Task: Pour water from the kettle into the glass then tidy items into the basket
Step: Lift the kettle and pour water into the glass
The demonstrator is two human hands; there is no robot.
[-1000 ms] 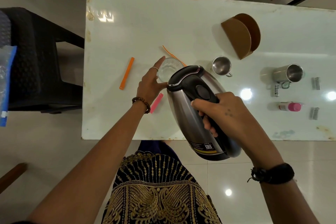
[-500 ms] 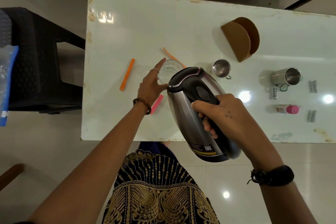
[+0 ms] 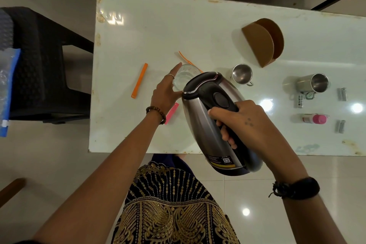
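A steel kettle with a black lid and handle is tipped forward over the table's near edge, its spout end over a clear glass. My right hand grips the kettle's black handle. My left hand holds the glass from its left side, fingers around it. The kettle's lid hides the near side of the glass, so no water stream shows. A brown half-round holder stands at the back right of the white table.
On the table lie an orange stick, a thin orange strip behind the glass, a pink strip, two steel mugs, a pink-capped bottle and small grey clips. A black chair stands left.
Almost nothing has moved: both hands keep their hold and the kettle stays tipped over the glass. Only the view has shifted slightly.
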